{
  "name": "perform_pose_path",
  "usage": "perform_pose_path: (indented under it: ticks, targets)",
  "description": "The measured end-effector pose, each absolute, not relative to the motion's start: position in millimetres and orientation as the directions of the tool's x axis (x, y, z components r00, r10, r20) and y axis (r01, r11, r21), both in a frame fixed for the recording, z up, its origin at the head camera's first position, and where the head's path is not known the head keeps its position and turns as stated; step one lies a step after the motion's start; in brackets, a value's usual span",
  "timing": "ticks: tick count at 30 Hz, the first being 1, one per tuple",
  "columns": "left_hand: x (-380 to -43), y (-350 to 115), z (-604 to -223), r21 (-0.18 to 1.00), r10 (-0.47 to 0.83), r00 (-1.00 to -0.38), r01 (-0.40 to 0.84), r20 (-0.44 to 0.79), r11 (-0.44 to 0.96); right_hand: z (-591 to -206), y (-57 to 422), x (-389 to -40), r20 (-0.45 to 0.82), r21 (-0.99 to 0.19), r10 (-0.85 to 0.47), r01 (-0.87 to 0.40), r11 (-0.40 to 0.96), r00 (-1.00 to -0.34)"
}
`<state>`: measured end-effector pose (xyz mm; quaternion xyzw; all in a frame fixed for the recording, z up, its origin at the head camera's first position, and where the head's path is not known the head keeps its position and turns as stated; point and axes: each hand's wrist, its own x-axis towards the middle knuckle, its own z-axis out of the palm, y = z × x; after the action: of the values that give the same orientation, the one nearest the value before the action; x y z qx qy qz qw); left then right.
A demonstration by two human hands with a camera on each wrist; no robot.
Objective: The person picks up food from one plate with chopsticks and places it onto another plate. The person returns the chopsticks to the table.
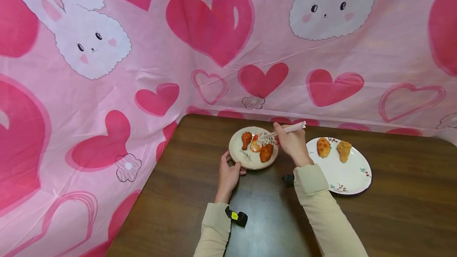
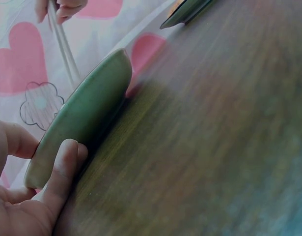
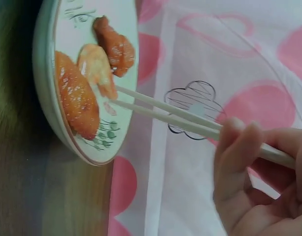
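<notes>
My left hand (image 1: 228,175) grips the near left rim of a small round plate (image 2: 87,108), with fingers and thumb on either side of its edge. On that plate lie a reddish-brown drumstick (image 1: 246,139), a shrimp (image 3: 96,66) and a glazed brown chicken wing piece (image 3: 77,98). A pair of pale chopsticks (image 3: 200,129) is held in my right hand (image 1: 292,144), above the plate's right side. Their tips reach the tail end of the shrimp; whether they pinch it is unclear. The shrimp sits between the other two pieces.
To the right, partly behind the right forearm, is a larger white plate (image 1: 351,175) bearing a golden-brown oval piece (image 1: 323,147) and a fried chicken piece (image 1: 344,151). Pink heart-patterned cloth (image 1: 228,86) hangs behind and left of the wooden table (image 1: 171,193).
</notes>
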<state>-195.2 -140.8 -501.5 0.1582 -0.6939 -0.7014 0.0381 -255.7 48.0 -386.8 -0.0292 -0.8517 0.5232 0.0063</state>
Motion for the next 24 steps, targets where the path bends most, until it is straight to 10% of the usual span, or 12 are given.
perform_pose_path:
  ticks: [15, 24]
  targets:
    - [-195, -140, -505, 0.989, -0.291, -0.946, -0.143, -0.143, -0.023, -405, 44, -246, -0.112, -0.939, 0.067, 0.127, 0.319, -0.991]
    - [-196, -140, -502, 0.992, -0.293, -0.947, -0.127, -0.128, -0.022, -407, 30, -242, 0.002, -0.878, 0.094, 0.043, 0.476, -0.996]
